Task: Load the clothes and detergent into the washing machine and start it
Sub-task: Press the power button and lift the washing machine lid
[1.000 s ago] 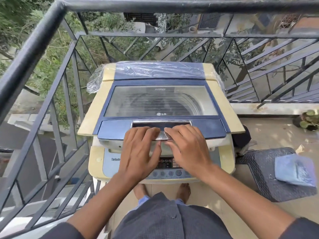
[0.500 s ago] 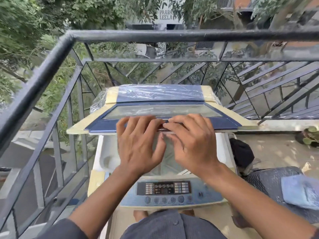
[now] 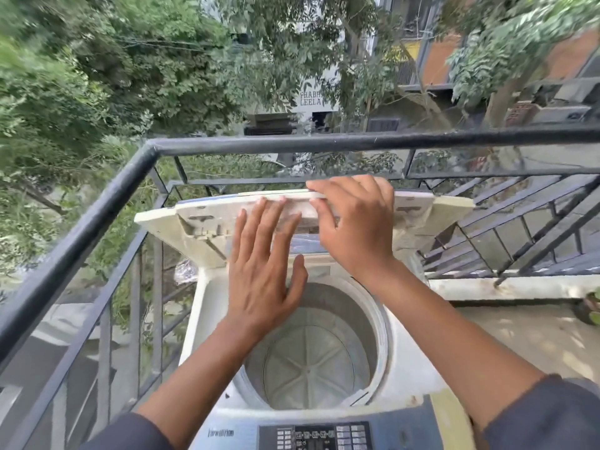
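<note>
Lid [image 3: 207,222]: raised since earlier, folded back.
Right hand [image 3: 354,222]: gripped on lid edge.
Left hand [image 3: 263,264]: flat, fingers straight.
Drum [image 3: 311,362]: exposed; no clothes seen.

Balcony floor [image 3: 506,339], carrying your washer.
The washer [image 3: 211,319] stands on it by the left railing [image 3: 97,222]; a plant [image 3: 592,308] sits far right.

The one camera sat on my head, looking forward and down from close above my fingers [image 3: 256,222]. Beneath them gaped the white top-loading washing machine's round drum [image 3: 311,362]; beyond them ran the black metal balcony railing [image 3: 324,142].
</note>
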Demonstrator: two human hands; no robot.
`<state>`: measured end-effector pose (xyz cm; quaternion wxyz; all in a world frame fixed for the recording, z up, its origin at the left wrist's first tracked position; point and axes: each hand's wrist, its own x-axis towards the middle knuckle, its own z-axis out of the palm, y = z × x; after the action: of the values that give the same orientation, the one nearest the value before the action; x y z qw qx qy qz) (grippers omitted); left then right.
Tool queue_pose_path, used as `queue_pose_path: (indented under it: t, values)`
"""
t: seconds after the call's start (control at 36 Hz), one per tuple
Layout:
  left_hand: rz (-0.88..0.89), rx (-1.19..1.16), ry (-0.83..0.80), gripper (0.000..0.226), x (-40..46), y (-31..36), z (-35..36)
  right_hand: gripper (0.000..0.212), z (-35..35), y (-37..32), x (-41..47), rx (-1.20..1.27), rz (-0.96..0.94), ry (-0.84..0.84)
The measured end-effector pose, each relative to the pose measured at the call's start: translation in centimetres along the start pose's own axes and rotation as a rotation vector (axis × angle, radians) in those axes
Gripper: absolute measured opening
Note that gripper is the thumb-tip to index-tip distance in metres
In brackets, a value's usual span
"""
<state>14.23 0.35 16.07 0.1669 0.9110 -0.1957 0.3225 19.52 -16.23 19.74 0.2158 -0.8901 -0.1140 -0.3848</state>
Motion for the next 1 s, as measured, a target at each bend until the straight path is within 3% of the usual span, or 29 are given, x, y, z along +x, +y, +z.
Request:
queue_pose_path:
  t: [0.19, 0.33, 0.53, 1.0]
  values:
    - [0.023, 0.163, -0.095, 0.098, 2.2, -1.8, 2.0, 0.034, 0.9, 1.6, 1.7, -0.023, -0.059, -0.005]
    - [0.002, 0.168, -0.082, 0.102, 3.8, -2.4, 3.1, 0.054, 1.3, 2.6, -1.0, -0.101, -0.159, -0.101]
    - [-0.036, 0.182, -0.123, 0.106, 5.5, -2.6, 4.7, 0.091, 3.5, 4.3, -1.6, -0.248, -0.146, -0.242]
    - [-0.070, 0.254, -0.277, 0.117, 8.8, -4.0, 5.8, 0.105, 5.6, 4.9, 1.2, -0.262, -0.091, -0.308]
